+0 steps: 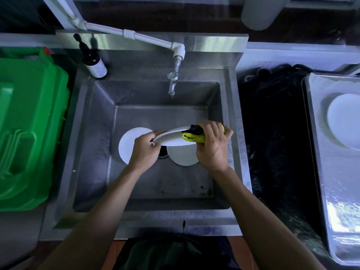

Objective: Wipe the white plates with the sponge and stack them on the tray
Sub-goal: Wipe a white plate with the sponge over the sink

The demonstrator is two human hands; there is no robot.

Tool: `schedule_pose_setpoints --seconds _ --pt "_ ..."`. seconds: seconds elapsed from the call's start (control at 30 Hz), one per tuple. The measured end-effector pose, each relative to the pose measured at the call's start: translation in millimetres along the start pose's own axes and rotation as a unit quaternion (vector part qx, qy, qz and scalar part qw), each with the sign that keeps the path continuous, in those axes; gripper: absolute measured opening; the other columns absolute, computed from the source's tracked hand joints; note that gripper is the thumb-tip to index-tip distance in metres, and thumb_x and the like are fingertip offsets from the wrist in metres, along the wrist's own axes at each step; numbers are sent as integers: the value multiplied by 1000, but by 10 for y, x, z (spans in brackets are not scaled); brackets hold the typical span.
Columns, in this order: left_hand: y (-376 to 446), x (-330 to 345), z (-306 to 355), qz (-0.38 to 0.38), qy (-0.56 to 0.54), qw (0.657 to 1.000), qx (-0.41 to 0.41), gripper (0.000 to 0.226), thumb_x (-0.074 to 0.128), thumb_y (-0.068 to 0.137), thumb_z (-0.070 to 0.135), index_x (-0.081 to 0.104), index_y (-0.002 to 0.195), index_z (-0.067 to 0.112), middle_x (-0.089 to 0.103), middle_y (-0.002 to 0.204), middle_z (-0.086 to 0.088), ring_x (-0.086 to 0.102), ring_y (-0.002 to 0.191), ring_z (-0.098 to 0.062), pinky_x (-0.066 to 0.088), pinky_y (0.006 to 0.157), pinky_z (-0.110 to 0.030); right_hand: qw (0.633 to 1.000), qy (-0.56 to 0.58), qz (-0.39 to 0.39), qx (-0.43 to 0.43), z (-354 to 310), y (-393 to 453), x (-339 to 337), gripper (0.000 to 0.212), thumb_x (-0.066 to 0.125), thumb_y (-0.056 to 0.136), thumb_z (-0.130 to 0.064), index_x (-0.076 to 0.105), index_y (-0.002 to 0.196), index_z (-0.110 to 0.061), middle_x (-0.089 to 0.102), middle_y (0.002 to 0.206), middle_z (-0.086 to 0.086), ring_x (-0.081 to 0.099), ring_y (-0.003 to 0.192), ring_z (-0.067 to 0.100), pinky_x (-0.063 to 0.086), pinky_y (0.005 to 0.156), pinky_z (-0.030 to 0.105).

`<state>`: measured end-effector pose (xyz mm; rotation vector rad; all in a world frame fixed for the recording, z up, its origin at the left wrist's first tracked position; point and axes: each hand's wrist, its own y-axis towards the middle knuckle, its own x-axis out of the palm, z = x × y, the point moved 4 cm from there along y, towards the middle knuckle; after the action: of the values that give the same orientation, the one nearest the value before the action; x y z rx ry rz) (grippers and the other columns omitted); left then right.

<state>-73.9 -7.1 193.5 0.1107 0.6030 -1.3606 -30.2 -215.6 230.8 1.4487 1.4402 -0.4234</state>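
Over the steel sink [93, 145], my left hand [145, 151] grips the left rim of a white plate [171, 137] that is tilted nearly edge-on. My right hand [213, 147] holds a yellow and black sponge [193, 135] against the plate's right side. Two more white plates lie on the sink floor: one at the left [127, 145], partly hidden by my left hand, and one under the held plate [182, 155]. On the metal tray [319, 145] at the far right lies another white plate [345, 119].
A tap [172, 82] hangs over the back of the sink, fed by a white pipe. A dark pump bottle [93, 61] stands at the back left corner. A green plastic container [29, 133] is at the left. Dark matting [276, 133] lies between sink and tray.
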Motion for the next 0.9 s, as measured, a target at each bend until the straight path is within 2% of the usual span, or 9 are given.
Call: schedule_pose_setpoints --seconds 0.03,0.1,0.17,0.23,0.3,0.5,0.7,0.77,0.9 --pt "-29 -12 -70 15 -19 999 -38 60 45 75 8 73 95 57 73 90 28 65 84 6 50 73 -15 1000 3 9 3 0 -9 -18 47 53 62 2 64 105 -13 60 96 0 55 89 24 36 84 48" --pt "-102 -35 -241 59 -152 970 -182 44 52 84 8 76 99 42 76 100 12 68 85 -7 60 86 -36 1000 10 23 5 -8 -26 -50 48 54 62 3 64 106 -13 61 99 -2 56 91 24 37 85 50" --pt "-211 38 -349 50 -366 869 -329 22 58 96 21 68 114 15 72 119 -14 74 89 -29 61 87 -49 999 19 37 0 -29 -43 -80 47 53 64 3 63 107 -14 62 102 -2 57 92 24 37 85 52" --pt "-265 135 -275 -9 -490 788 -373 51 58 98 44 58 119 -3 68 119 -26 74 91 -41 63 74 -53 998 23 51 -13 -65 -65 -107 46 52 66 2 59 108 -16 62 105 -1 57 94 25 36 84 51" --pt "-232 206 -152 -45 -529 758 -378 67 61 94 55 57 120 -7 71 116 -27 72 98 -45 62 76 -57 998 22 56 -29 -103 -90 -122 43 51 70 0 55 109 -17 62 106 0 57 95 25 36 83 50" --pt "-119 281 145 1 -581 726 -368 21 58 98 14 61 109 -4 76 93 -24 77 80 -38 62 58 -45 998 4 43 -39 -109 -213 -139 36 54 78 -3 60 112 -13 65 112 5 60 100 28 37 86 52" --pt "-136 296 190 20 -609 710 -354 5 53 95 -4 57 97 -5 73 78 -20 76 72 -34 61 56 -39 999 12 3 -40 -2 -352 -137 44 59 79 2 63 120 -13 61 124 1 56 112 25 34 93 49" --pt "-131 290 170 26 -601 717 -353 12 53 96 -4 58 107 -6 72 88 -18 75 78 -30 61 56 -36 999 11 -20 -39 19 -391 -128 51 57 77 2 62 125 -14 58 129 -1 53 117 24 32 95 47" --pt "-81 239 113 56 -584 732 -346 33 53 101 1 52 133 -5 64 128 -21 67 108 -32 62 60 -40 997 28 -63 -35 29 -464 -109 60 64 74 3 57 131 -16 55 133 -2 51 124 22 32 100 47"
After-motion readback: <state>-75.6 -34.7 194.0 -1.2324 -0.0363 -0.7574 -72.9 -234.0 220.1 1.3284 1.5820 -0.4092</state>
